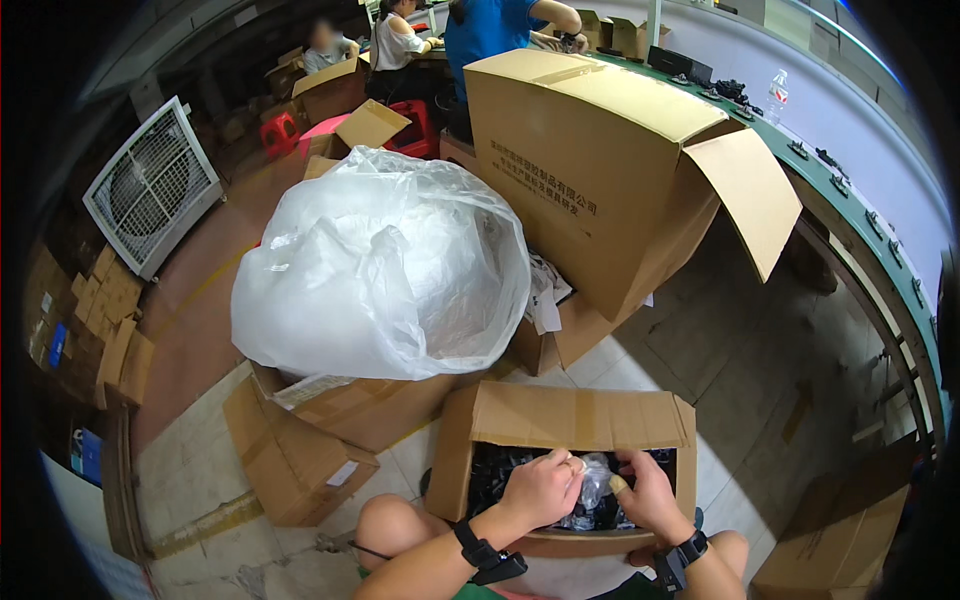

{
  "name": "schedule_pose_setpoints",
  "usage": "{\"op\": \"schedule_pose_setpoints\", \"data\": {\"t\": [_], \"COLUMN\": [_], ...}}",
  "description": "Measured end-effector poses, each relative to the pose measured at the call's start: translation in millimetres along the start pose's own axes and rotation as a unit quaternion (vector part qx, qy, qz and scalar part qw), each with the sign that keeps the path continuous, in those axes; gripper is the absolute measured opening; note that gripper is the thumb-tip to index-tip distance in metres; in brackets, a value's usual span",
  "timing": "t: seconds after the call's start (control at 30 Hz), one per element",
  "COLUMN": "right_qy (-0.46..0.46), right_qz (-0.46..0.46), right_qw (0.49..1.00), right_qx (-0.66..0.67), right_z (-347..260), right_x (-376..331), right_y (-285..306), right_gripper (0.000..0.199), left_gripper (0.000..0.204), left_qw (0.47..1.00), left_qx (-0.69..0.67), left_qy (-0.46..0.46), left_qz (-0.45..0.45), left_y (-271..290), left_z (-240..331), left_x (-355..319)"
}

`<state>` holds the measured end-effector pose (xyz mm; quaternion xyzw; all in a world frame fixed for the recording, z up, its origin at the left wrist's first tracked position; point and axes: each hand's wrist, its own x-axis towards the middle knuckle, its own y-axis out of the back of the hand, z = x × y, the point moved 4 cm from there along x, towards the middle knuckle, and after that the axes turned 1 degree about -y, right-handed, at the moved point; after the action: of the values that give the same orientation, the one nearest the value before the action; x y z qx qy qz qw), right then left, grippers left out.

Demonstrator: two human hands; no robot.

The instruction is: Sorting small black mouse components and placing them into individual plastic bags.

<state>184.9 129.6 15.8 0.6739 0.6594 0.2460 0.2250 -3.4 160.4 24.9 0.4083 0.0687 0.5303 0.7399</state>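
Holding a small clear plastic bag (596,483) between both hands, right over the open cardboard box (572,418) at the knees. Left hand (540,489) curled into a closed grip on the bag's left side, knuckles up. Right hand (648,490) pinching the bag's right edge, thumb and fingers closed on the film. Bag crinkled, contents too small to tell. Black wrist straps on both forearms, left strap (482,553) and right strap (680,558).

Box open at the top, rear flap folded back flat, brown tape strip down its middle. Inside: dark jumble of small black parts (496,475), some in clear wrap, not resolvable one by one. Box resting on the floor between the bare knees.

Just left of it, smaller closed carton (290,455) on pale floor tiles (190,470). Behind that, large white translucent sack (385,265), bulging, sitting in another carton (365,405). Right of the sack, tall tilted carton (600,170) with one flap hanging open, leaning over a low box holding white paper scraps (545,295).

Far left: white square fan (152,185) standing on the reddish floor, flattened cardboard stack (110,320) near it. Right rim: long green-edged desk (850,210) curving away, small dark parts laid along it, clear water bottle (776,95) on top. Top of frame: other people seated at work, red stool (281,130) and more cartons beside them.
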Motion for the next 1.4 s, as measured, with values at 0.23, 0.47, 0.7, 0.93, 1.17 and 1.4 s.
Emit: {"op": "schedule_pose_setpoints", "data": {"t": [0.23, 0.47, 0.7, 0.93, 1.17, 1.4], "right_qy": [0.072, 0.056, 0.115, 0.111, 0.185, 0.177], "right_qz": [-0.135, 0.010, 0.009, -0.151, -0.040, 0.059], "right_qw": [0.984, 0.998, 0.991, 0.982, 0.974, 0.979], "right_qx": [0.092, -0.018, -0.067, -0.038, -0.123, -0.077], "right_z": [-14.2, -10.8, -32.1, -9.4, -12.9, -30.6], "right_x": [-9.9, -2.7, 0.5, -16.1, -10.8, -6.8], "right_y": [-19.0, -12.3, 1.6, -34.9, -29.2, -17.8], "right_gripper": [0.051, 0.012, 0.055, 0.043, 0.023, 0.026], "left_gripper": [0.016, 0.013, 0.013, 0.015, 0.011, 0.010], "left_qw": [0.991, 0.993, 0.995, 0.991, 0.996, 0.999], "left_qx": [-0.003, -0.075, -0.044, -0.109, -0.061, -0.045], "left_qy": [0.127, 0.081, 0.086, 0.079, 0.060, 0.021], "left_qz": [-0.046, 0.030, -0.010, -0.026, -0.019, -0.007], "left_y": [-4.9, 5.2, 4.7, -1.2, -6.7, 2.8], "left_z": [-7.2, -0.4, -5.0, 1.6, 0.4, 2.3], "left_x": [-4.1, 0.5, -5.4, -5.7, -4.6, -3.7]}}
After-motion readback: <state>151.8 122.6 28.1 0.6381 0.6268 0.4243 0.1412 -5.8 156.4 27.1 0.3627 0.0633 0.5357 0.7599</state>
